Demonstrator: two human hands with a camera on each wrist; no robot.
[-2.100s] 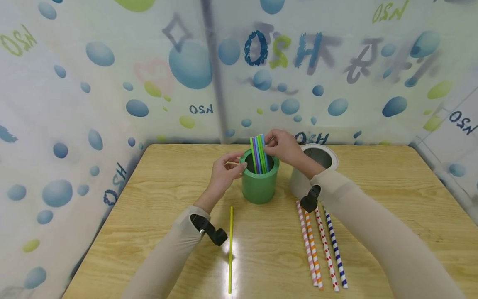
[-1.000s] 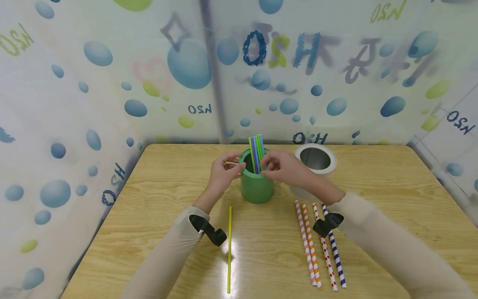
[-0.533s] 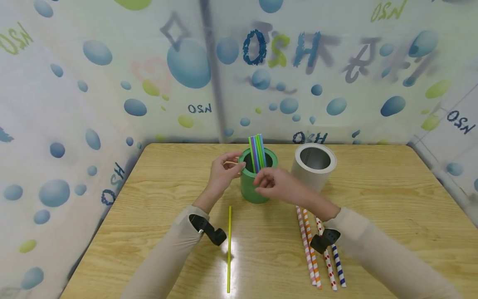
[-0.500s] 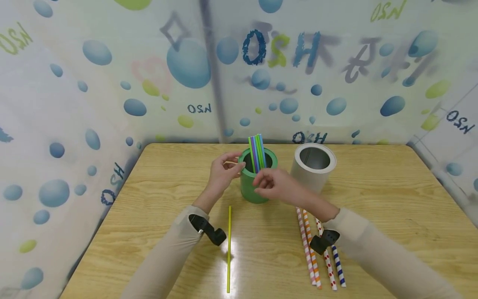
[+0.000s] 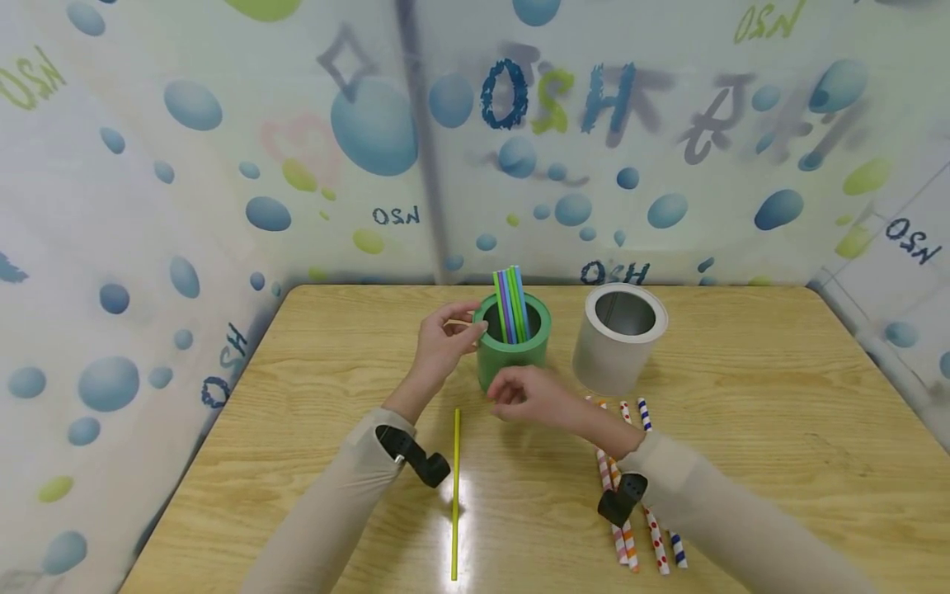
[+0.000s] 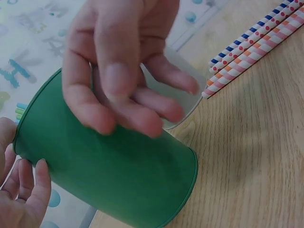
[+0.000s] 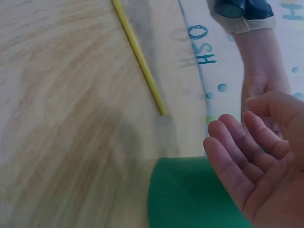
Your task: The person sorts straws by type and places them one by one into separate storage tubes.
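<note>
In the head view a green can (image 5: 512, 359) stands upright near the table's back, with several coloured plastic straws (image 5: 512, 305) leaning in it. My left hand (image 5: 443, 340) holds the can at its left rim, thumb and fingers spread round the edge; its fingertips (image 6: 42, 178) also show against the side in the left wrist view. My right hand (image 5: 534, 400) hovers in front of the can, fingers loosely curled and holding nothing. A lone yellow straw (image 5: 456, 495) lies on the table between my forearms.
A white can (image 5: 612, 359) stands right of the green one, with no straws showing in its mouth. Several patterned paper straws (image 5: 656, 528), striped and dotted, lie in front of it, partly covered by my right forearm. A bubble-printed curtain (image 5: 519, 206) hangs behind the wooden table (image 5: 772, 429).
My right hand first held a blue straw at the top of the bunch, then came down past the rim and toward me. It has let go. My left hand has stayed at the green can.
</note>
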